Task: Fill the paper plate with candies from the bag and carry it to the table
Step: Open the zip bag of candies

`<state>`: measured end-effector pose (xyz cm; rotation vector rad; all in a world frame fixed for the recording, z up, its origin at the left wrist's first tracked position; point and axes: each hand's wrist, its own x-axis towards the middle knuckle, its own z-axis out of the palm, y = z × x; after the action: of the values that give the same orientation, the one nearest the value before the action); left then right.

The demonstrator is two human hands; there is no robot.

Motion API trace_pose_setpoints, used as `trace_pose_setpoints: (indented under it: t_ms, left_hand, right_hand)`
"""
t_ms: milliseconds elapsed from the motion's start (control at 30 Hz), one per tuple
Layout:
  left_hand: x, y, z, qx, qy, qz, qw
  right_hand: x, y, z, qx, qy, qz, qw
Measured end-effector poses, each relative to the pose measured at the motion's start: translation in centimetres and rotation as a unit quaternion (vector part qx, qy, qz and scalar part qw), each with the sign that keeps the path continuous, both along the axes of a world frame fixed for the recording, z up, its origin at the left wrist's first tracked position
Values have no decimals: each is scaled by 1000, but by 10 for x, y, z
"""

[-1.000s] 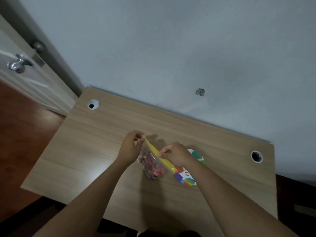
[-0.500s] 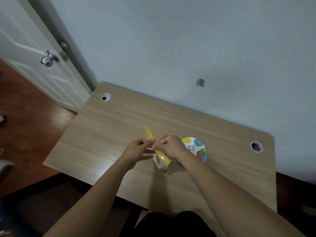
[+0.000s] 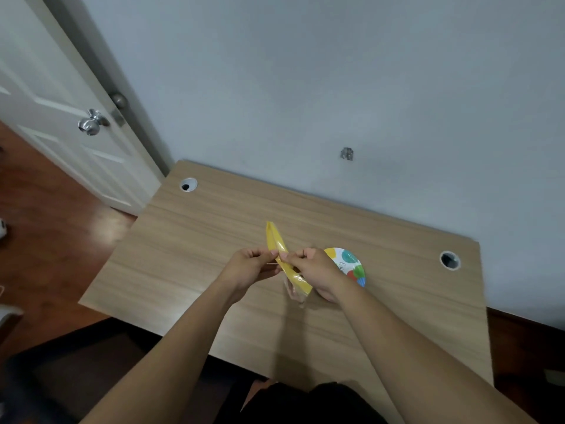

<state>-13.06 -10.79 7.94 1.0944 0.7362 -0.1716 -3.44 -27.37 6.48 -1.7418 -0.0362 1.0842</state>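
Observation:
A candy bag with a yellow top strip is held upright over the wooden desk, seen edge-on from above. My left hand pinches one side of the yellow strip and my right hand pinches the other side, thumbs nearly touching. The clear lower part of the bag hangs below my hands and its candies are mostly hidden. A small paper plate with coloured balloons lies flat on the desk just right of my right hand, partly covered by it.
The desk stands against a grey wall, with a cable hole at the back left and another cable hole at the right. A white door with a metal knob is at the left, above a reddish wood floor.
The bag has turned from showing its candy-filled side to edge-on, and both hands have closed together on its yellow top strip. The view has shifted, showing more of the door and floor.

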Motion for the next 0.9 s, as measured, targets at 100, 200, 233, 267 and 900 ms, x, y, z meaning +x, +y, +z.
trace_pose_setpoints:
  t_ms: [100, 200, 233, 267, 900]
  left_hand:
    - [5, -6, 3, -19, -7, 3, 1000]
    - [11, -9, 2, -41, 0, 19, 999]
    - [13, -10, 2, -43, 2, 20, 999]
    - [14, -10, 3, -41, 3, 19, 999]
    - [26, -5, 27, 187, 49, -22, 981]
  right_hand:
    - [-1, -4, 7, 5, -13, -46, 999]
    - [-1, -5, 6, 6, -22, -75, 997]
    - [0, -5, 2, 10, -23, -76, 997]
    - [2, -6, -8, 9, -20, -76, 997]
    - [10, -26, 42, -112, -249, -44, 961]
